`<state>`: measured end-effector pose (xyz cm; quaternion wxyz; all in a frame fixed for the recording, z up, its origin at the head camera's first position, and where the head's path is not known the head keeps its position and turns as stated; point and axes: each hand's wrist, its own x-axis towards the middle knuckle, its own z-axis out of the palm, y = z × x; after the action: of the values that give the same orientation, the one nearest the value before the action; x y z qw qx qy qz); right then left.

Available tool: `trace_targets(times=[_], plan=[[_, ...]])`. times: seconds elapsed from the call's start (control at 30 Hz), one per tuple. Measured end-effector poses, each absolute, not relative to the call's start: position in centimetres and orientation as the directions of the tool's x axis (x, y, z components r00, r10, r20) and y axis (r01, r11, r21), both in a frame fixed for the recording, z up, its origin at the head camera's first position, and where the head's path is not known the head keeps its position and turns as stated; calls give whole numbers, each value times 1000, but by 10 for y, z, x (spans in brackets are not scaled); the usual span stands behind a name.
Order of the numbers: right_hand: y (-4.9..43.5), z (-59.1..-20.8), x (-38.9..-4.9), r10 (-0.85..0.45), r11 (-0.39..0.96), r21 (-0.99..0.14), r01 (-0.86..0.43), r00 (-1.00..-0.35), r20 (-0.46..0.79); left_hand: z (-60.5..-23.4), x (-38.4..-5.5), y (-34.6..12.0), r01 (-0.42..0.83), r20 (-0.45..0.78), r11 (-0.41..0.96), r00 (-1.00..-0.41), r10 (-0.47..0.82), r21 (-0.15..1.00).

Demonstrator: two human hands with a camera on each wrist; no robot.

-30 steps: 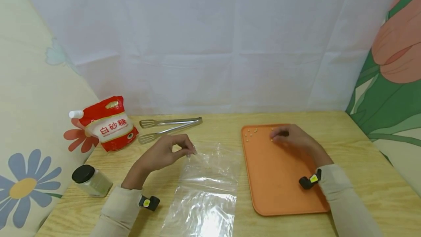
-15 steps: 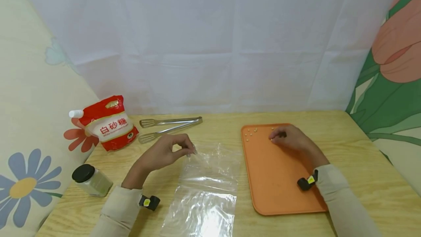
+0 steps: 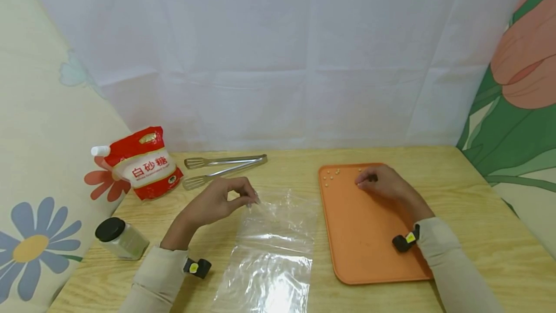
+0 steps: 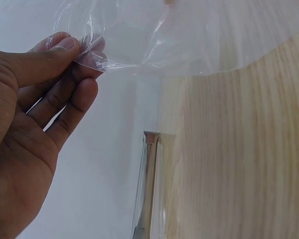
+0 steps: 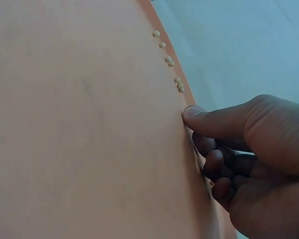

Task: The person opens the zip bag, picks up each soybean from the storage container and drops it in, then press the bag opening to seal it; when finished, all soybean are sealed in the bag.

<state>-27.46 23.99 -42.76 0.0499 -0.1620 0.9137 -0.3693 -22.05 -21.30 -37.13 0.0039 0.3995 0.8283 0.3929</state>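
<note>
- On my feed, the left hand pinches the far left corner of a clear plastic bag between thumb and fingers.
- I see that bag lying on the wooden surface, running toward the near edge, just beside the left edge of an orange tray.
- I have the right hand over the tray, near its far edge, fingers curled in toward the thumb; I cannot tell whether its fingertips hold anything. The two hands are well apart.
- Small pale balls lie along the tray's far edge, most of them toward the far left corner.
- Metal tongs lie by the surface's far edge, a red sugar pack at its far left corner, a black-lidded jar at its left edge.
</note>
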Motion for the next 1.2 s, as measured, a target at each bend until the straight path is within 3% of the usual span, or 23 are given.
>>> trace_targets(times=[0.37,0.97,1.2], plan=[[232,-416,-271,-353,566,-777,-275,-933,72,-371,-220,-213,656,309,377,-686,659,654],[177,-382,-242,-466,165,-942,-292,-865,186,-372,-223,-213,675,333,369,-675,658,639],[151,-386,-234,-538,172,-925,-340,-818,201,-372,-222,-212,669,329,372,-680,655,644]])
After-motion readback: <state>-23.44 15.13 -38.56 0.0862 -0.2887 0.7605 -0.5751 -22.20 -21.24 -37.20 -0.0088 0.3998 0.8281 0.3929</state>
